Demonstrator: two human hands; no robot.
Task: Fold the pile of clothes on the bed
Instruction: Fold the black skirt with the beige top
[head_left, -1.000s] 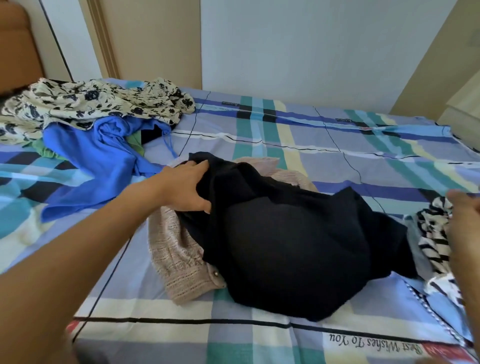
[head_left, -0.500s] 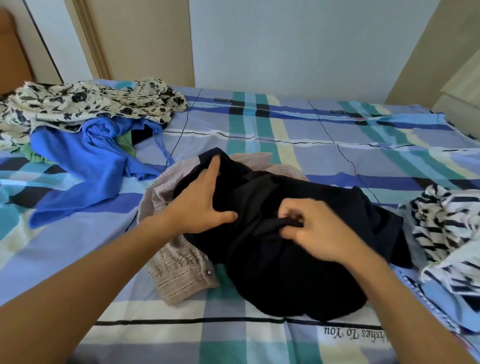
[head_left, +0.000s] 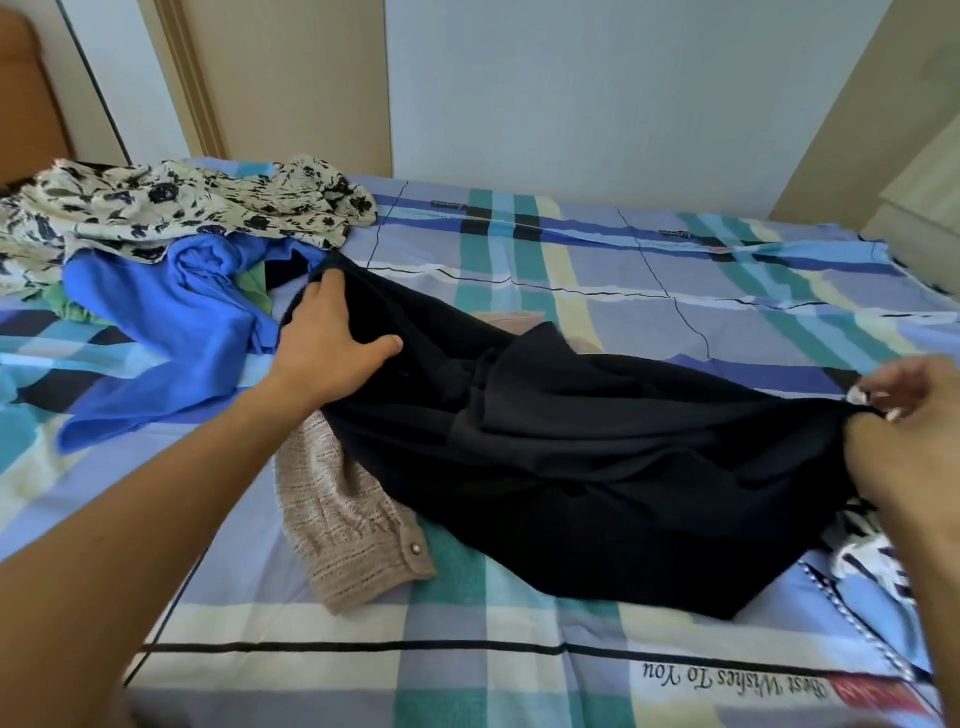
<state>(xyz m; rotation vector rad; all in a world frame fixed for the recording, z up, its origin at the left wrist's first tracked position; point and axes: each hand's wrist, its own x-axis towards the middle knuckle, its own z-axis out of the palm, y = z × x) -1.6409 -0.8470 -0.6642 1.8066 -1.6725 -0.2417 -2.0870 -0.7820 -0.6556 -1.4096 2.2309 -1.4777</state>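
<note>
A black garment (head_left: 597, 457) lies stretched across the middle of the bed, over a beige knit cardigan (head_left: 348, 519). My left hand (head_left: 327, 338) grips its upper left end, thumb on top of the cloth. My right hand (head_left: 904, 431) pinches its right end at the frame's right edge, slightly blurred. At the back left lies a pile: a blue garment (head_left: 171, 322), a cream floral garment (head_left: 182, 208) and a bit of green cloth (head_left: 254, 286). A black-and-white striped garment (head_left: 862, 551) lies partly hidden under my right forearm.
The bed has a blue, green and white plaid sheet (head_left: 571, 260) with lettering near the front edge. Walls stand behind the bed. A brown headboard (head_left: 26, 93) sits at the far left, pale furniture (head_left: 924, 197) at the far right.
Both hands moved apart, my left up and left, my right far to the right, pulling the bunched black garment out wide. More of the beige cardigan's lower part is uncovered.
</note>
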